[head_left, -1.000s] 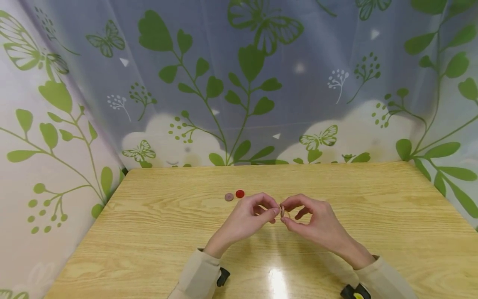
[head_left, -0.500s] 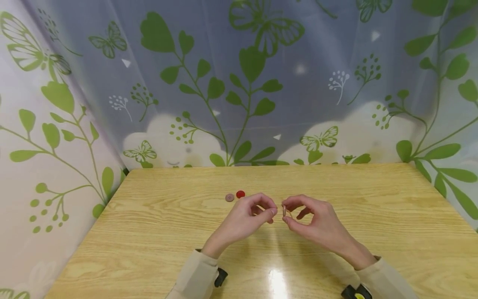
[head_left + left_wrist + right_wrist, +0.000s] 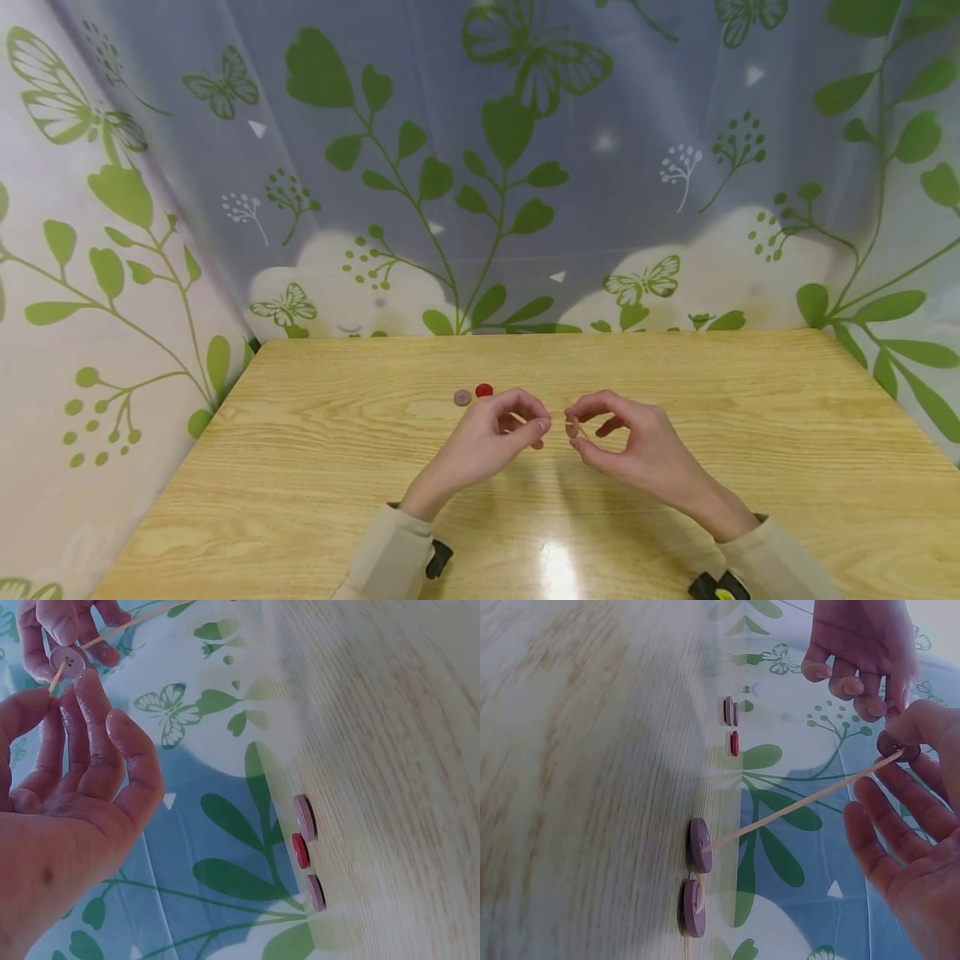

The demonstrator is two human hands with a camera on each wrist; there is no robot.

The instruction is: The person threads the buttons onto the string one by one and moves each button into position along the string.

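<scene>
My right hand (image 3: 630,437) pinches a mauve button (image 3: 572,427) between thumb and fingers, tilted on edge. Its holes show in the left wrist view, where a thin pale cord (image 3: 139,624) passes through the button (image 3: 67,662). The cord's short end is pinched by my left hand (image 3: 498,437), a small gap away from the button. In the right wrist view the cord (image 3: 802,801) slants from the held button (image 3: 900,747) down to another mauve button (image 3: 700,845) on the table. A further mauve button (image 3: 694,909) beside it also carries the cord.
Loose buttons lie on the wooden table (image 3: 337,467) beyond my left hand: a mauve one (image 3: 462,397) and a red one (image 3: 484,390). The left wrist view shows another mauve button (image 3: 304,817) beside the red one (image 3: 301,850). A leaf-patterned curtain (image 3: 420,250) stands behind the table.
My left hand has drawn a little to the left, away from the button, and cord now shows between the hands. The right hand has shifted slightly right, and the button's face has turned.
</scene>
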